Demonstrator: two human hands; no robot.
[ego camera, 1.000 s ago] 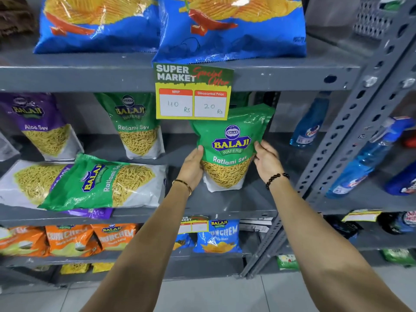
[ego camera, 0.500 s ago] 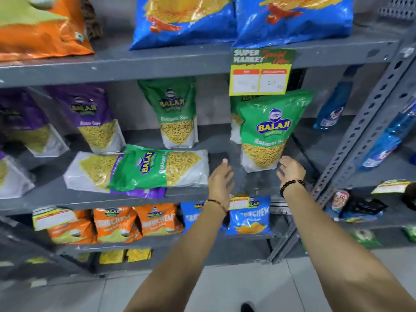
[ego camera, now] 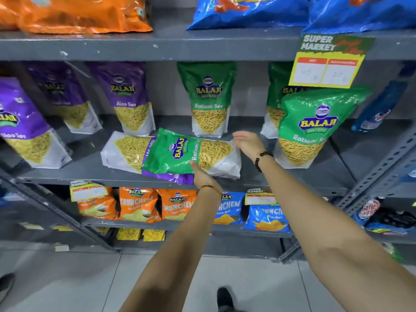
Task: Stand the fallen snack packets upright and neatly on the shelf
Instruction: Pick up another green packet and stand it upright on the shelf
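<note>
Head view, frame centre: I log left hand (ego camera: 202, 176) spread, touching fallen green packet (ego camera: 180, 153); right hand (ego camera: 247, 143) spread beside it.

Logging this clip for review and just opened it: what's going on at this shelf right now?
A person is tidying snack packets on a grey shelf. Both bare hands reach for a green Ratlami Sev packet lying flat on top of a purple Aloo Sev packet. The left hand touches its lower edge; the right hand is open by its right end, grip not yet closed. Another green packet stands upright to the right.
</note>
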